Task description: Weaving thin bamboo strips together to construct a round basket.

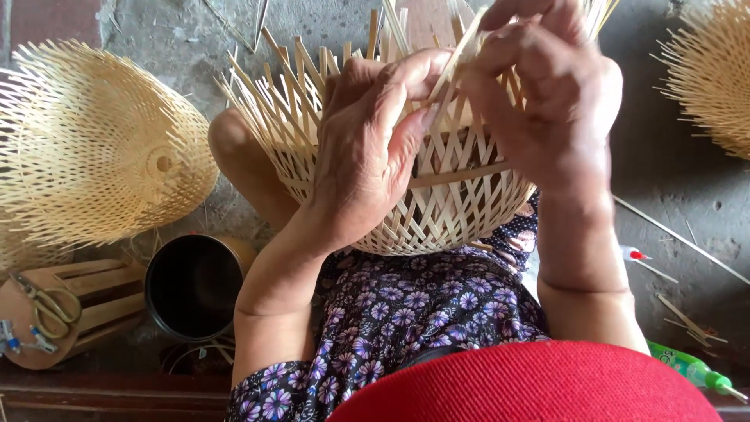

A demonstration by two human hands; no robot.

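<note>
A half-woven bamboo basket (437, 211) rests on my lap, its loose strips sticking up and outward. My left hand (367, 148) lies over the basket's near side, thumb and fingers pinching upright strips near the rim. My right hand (547, 94) is just to the right, fingers closed on a thin bamboo strip (461, 55) at the top edge. Both hands meet at the same spot on the weave. My purple flowered clothing (406, 312) shows below the basket.
A finished woven bamboo piece (94, 148) lies at left, another (711, 70) at top right. A dark metal can (195, 285) and a wooden stool (101, 301) with scissors (47, 305) sit at lower left. Loose strips and a green bottle (691, 367) lie at right.
</note>
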